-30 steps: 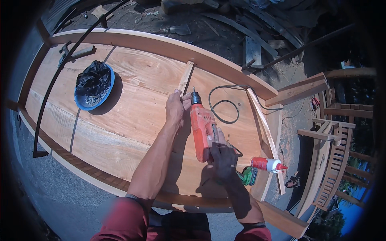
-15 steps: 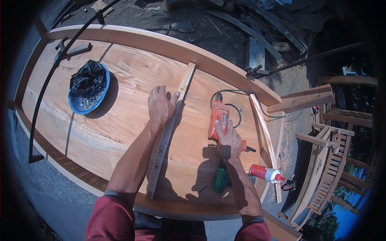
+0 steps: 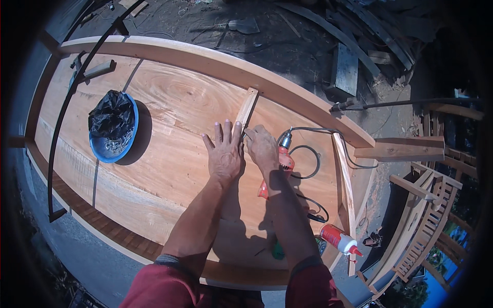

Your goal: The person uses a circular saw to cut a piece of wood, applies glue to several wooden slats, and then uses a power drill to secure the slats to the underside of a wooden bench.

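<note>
My left hand [image 3: 225,156] lies with spread fingers at the wooden strip [image 3: 247,105] that crosses the framed wooden panel [image 3: 169,128]. Close beside it, the fingers of my right hand [image 3: 263,149] are pinched together at the strip's right edge. Whatever small thing they hold is too hidden to name. A red power drill [image 3: 286,160] rests on the panel, partly covered by my right wrist and forearm. To the left stands a blue bowl [image 3: 134,128] holding a black plastic bag [image 3: 110,115] and small metal fasteners [image 3: 117,146].
A hammer [image 3: 78,62] lies at the panel's far left. A red and white glue bottle [image 3: 339,238] sits by a loose slat [image 3: 345,177] on the right. The drill's black cord [image 3: 313,129] loops nearby. Dark metal bars [image 3: 59,123] cross the left side. A wooden bench [image 3: 429,220] stands at right.
My right hand has let go of the drill, now lying on the panel, and moved left to the strip. My left hand has shifted slightly nearer, its fingers spread.
</note>
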A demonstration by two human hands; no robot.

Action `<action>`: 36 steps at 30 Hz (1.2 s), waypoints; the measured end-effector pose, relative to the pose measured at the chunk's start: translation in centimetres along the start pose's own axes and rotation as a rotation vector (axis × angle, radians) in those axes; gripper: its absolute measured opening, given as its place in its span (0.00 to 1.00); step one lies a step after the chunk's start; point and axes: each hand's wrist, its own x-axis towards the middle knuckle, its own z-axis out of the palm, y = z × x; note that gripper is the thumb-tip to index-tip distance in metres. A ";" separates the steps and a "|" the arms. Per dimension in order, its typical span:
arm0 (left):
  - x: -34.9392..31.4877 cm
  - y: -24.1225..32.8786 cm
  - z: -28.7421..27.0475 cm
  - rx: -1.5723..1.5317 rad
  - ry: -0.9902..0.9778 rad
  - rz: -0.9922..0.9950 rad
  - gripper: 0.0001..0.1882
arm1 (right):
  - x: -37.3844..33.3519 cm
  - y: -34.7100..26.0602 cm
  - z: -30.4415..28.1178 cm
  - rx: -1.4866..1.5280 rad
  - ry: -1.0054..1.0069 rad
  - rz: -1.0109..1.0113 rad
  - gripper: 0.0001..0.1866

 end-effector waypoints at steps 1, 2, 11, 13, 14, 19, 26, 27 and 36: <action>0.1 -0.2 -0.1 0.004 -0.029 -0.016 0.32 | 0.8 -0.1 0.5 -0.005 -0.019 -0.023 0.10; 0.2 -0.3 -0.2 0.000 -0.035 -0.024 0.33 | 1.2 -0.1 0.8 -0.050 -0.059 -0.049 0.09; 0.5 -0.4 -0.2 -0.014 -0.113 -0.072 0.33 | 3.9 2.6 0.3 0.051 0.062 0.165 0.08; 0.5 -0.7 0.3 -0.030 -0.053 -0.045 0.34 | 6.1 2.3 -0.7 0.299 0.134 0.330 0.09; 0.5 -0.9 0.4 -0.027 -0.056 -0.049 0.34 | 7.4 1.8 -0.9 0.378 0.154 0.374 0.10; 0.9 -0.7 0.0 -0.029 -0.080 -0.036 0.36 | 11.5 2.2 -0.8 0.234 0.365 0.298 0.09; 0.3 -2.2 1.3 -0.115 -0.042 -0.032 0.39 | 11.4 1.2 -0.1 0.045 0.423 0.051 0.06; 0.3 -2.1 1.5 -0.119 -0.025 -0.028 0.39 | 11.7 1.4 0.2 0.024 0.428 0.027 0.05; 0.6 -1.5 1.6 -0.178 -0.013 -0.045 0.36 | 12.1 1.4 0.6 -0.146 0.262 -0.011 0.07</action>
